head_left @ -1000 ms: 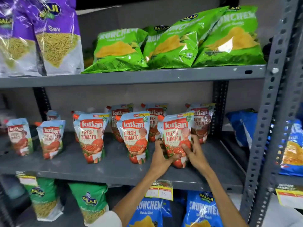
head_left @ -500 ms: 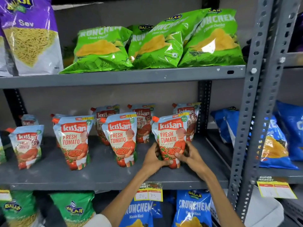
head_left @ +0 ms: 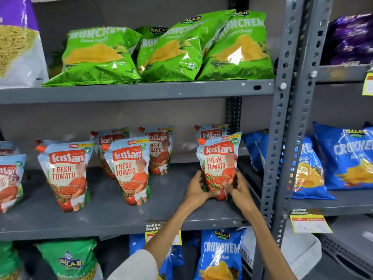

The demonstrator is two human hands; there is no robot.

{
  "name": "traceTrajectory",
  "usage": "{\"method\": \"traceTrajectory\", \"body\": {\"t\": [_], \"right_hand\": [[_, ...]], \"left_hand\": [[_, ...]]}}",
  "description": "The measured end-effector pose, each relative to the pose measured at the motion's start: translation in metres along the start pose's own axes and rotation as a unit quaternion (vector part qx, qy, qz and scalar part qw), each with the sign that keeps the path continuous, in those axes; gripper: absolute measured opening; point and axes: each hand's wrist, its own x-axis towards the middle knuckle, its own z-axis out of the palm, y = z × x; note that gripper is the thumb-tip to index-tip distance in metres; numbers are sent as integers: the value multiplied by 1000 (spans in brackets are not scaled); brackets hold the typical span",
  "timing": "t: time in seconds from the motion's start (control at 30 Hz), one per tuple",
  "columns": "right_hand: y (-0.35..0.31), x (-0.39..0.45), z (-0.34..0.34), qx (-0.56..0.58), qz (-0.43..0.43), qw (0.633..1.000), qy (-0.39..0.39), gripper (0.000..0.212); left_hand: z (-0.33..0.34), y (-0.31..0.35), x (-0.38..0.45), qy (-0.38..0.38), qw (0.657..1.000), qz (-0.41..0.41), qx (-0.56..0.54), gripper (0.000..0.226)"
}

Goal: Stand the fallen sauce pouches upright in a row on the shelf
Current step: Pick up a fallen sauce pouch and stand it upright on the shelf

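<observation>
Several Kissan tomato ketchup pouches stand upright on the grey middle shelf (head_left: 113, 217). My left hand (head_left: 196, 189) and my right hand (head_left: 238, 187) both grip the base of the rightmost front pouch (head_left: 220, 160), which stands upright near the shelf's right end. Left of it in the front row are a second pouch (head_left: 131, 170), a third pouch (head_left: 66, 174) and a partly cut-off one (head_left: 10, 180) at the frame's left edge. Behind stand more pouches (head_left: 159, 150), one (head_left: 212, 133) right behind the held pouch.
Green chip bags (head_left: 169, 47) lie on the shelf above, a purple-white sev bag (head_left: 18, 43) at upper left. Blue chip bags (head_left: 343, 158) fill the neighbouring rack on the right, past the perforated upright post (head_left: 282, 118). More bags (head_left: 220, 257) sit below.
Both hands have slid the held pouch rightward along the shelf, opening a gap from the middle pouch. My view has swung to the right, so the shelf contents sit further left in frame.
</observation>
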Motion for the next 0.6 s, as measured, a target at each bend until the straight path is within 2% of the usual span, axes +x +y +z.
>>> {"method": "traceTrajectory", "body": {"t": [0.07,0.13,0.23,0.3,0.43,0.6], "right_hand": [[-4,-4,3,-21,2,1000,20,62],[-12,-14,8,-66,-12,994,83,68],[-29,-37,23,-114,-91,969,201,62],[-36,-48,38,-100,-152,957,226,53],[-46,-58,88,-71,-187,968,149,38],[-52,-60,163,-40,-194,980,31,38]], "left_hand": [[0,1,-1,-8,1000,-3,0,76],[0,2,-4,-11,1000,-9,-3,82],[-8,2,-17,11,1000,-9,-24,92],[-21,3,-28,50,999,-1,-21,87],[-68,0,-58,117,993,26,-5,62],[-142,-1,-93,205,978,48,2,41]]}}
